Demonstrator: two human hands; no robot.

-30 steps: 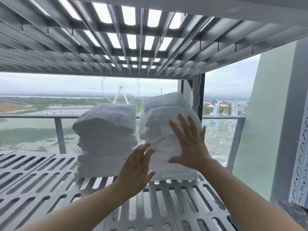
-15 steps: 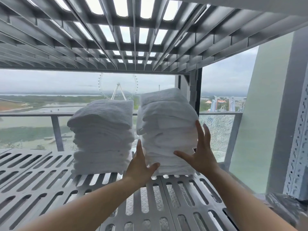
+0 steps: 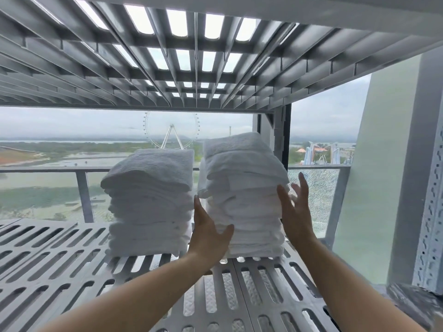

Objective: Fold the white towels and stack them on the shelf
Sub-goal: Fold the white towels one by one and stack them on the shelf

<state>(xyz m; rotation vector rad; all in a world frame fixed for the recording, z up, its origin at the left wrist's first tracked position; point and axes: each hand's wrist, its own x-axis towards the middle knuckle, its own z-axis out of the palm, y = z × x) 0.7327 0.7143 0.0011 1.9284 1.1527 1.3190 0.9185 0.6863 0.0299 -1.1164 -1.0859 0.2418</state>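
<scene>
Bracing the right stack of white towels (image 3: 244,188) from both sides, the left hand (image 3: 208,231) lies flat on its left face with the thumb spread across the front. The right hand (image 3: 296,212) sits against its right edge, fingers straight and pointing up, so the hands are apart with the pile between them and neither is curled round any cloth. That pile stands on the slotted grey shelf (image 3: 60,271), just beside the slightly lower left stack (image 3: 151,200), under another slotted shelf (image 3: 191,56), with a Ferris wheel (image 3: 171,130) far behind.
</scene>
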